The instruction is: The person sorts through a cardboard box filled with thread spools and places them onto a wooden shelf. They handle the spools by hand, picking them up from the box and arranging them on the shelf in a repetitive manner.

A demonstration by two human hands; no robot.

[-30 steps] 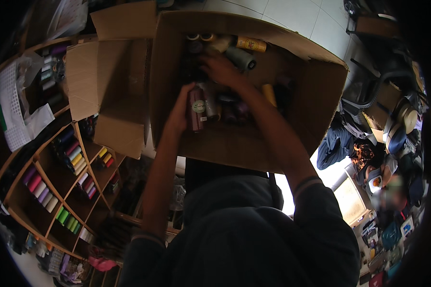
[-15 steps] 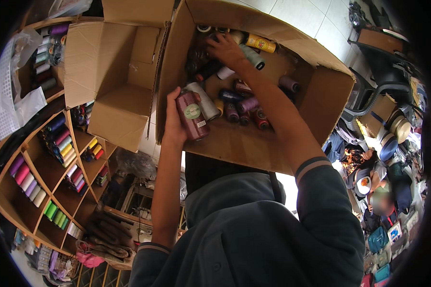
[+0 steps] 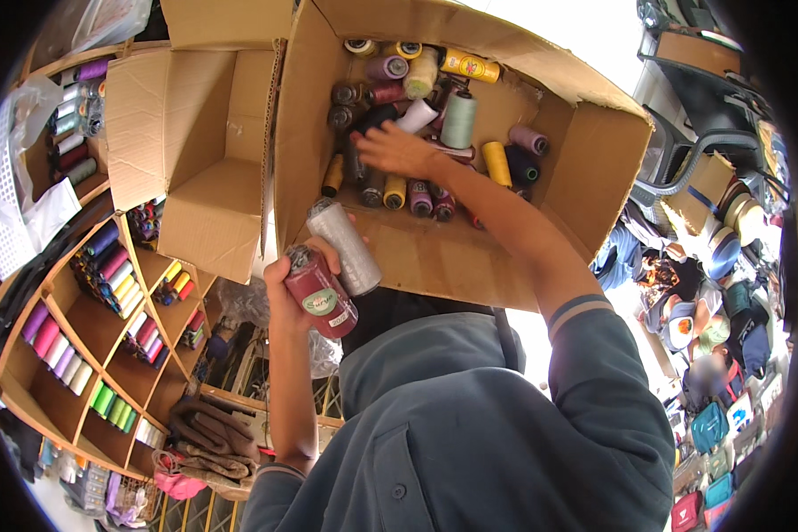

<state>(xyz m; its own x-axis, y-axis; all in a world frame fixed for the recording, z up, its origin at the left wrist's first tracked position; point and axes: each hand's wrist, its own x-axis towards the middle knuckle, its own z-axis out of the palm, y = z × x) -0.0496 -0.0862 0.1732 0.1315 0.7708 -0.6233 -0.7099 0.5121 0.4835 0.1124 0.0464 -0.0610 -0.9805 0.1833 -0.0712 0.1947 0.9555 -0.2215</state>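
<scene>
Head view. Box bottom partly hidden by my right arm and the heaped spools; exact spool count there unclear. My left hand (image 3: 285, 288) has its grip closed around two thread spools: a maroon spool (image 3: 321, 293) with an oval label and a grey-white spool (image 3: 348, 248), both cylindrical, wound smooth, held at the front edge of the cardboard box (image 3: 470, 257). My right hand (image 3: 397, 149) lies inside the box, fingers spread over the mixed spools, gripping nothing I can see. Wooden shelf (image 3: 89, 346) at left holds rows of coloured spools.
</scene>
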